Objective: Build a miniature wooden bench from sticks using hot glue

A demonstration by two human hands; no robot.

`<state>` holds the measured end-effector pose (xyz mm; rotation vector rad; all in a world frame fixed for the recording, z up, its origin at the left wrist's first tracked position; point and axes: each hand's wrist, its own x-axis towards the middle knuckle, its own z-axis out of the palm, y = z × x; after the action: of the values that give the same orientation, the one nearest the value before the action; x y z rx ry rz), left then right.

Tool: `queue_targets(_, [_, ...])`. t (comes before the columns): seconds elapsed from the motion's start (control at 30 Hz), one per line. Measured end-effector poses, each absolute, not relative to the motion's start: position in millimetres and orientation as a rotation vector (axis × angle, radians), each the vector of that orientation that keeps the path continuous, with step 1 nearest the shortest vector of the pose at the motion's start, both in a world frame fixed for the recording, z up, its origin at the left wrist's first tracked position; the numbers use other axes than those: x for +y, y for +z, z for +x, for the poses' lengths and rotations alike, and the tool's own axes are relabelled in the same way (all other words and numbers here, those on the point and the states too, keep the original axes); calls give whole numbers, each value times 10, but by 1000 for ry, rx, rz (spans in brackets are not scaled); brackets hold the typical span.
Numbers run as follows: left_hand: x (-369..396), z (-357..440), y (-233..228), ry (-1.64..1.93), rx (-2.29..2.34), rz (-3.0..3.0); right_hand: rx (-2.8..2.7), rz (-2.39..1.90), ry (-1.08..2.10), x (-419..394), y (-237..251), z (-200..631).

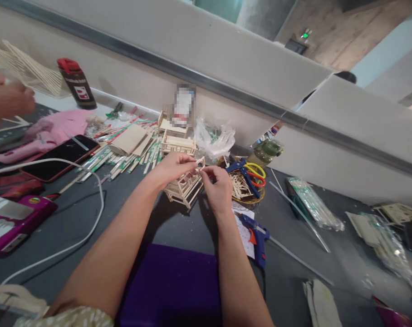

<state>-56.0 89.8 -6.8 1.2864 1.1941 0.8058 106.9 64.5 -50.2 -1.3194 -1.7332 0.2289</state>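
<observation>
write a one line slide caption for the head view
Two hands, left hand and right hand, hold a small wooden stick model over a grey table beside a blue glue gun.

Both hands, left hand point(174, 167) and right hand point(219, 186), pinch a stick frame point(185, 186).

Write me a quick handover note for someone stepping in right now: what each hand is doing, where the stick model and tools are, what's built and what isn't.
Left hand: pinching the top edge of the small wooden stick model, steadying it.
Right hand: fingertips on the same top corner, apparently holding a thin stick there; too small to be sure.
The model stands on the grey table, its frame of posts and rails assembled.
Blue glue gun lies just right of the right wrist. Scissors sit on a tray of stick offcuts behind the right hand. Loose sticks are piled behind the left hand, next to two more stick frames.
Left: the model's top looks open and unfinished.
</observation>
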Motion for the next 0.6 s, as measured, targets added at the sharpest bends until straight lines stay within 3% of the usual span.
queue_targets(0.6, [1007, -761, -107, 883, 1224, 1068, -1412, -1329, 607, 977, -557, 970])
